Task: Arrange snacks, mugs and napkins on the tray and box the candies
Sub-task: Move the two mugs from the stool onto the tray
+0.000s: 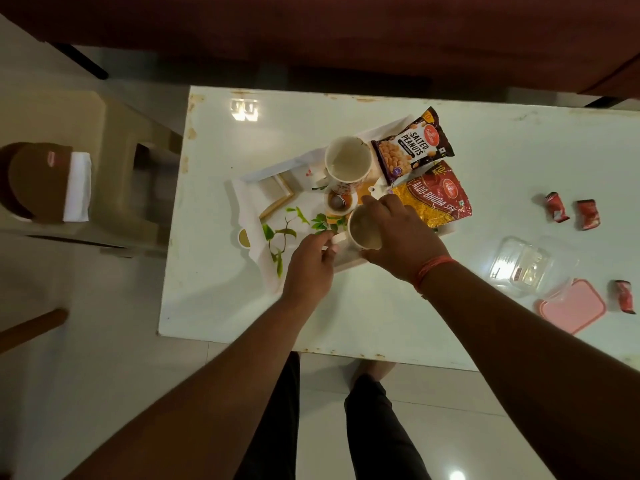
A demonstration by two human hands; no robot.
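While right hand (398, 233) wraps fingers round near mug (363, 232) on tray (249, 199), left hand (310, 263) pinches mug handle. Second mug (348, 161), snack packets (414, 143) beyond fingertips. Candies (557, 206), clear box (526, 265) well right.

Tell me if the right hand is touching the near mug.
Touching. The head view shows the right hand wrapped over the near mug, fingers curled round its rim.

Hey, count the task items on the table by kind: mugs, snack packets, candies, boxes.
Mugs: 2
Snack packets: 2
Candies: 3
Boxes: 1
Total: 8
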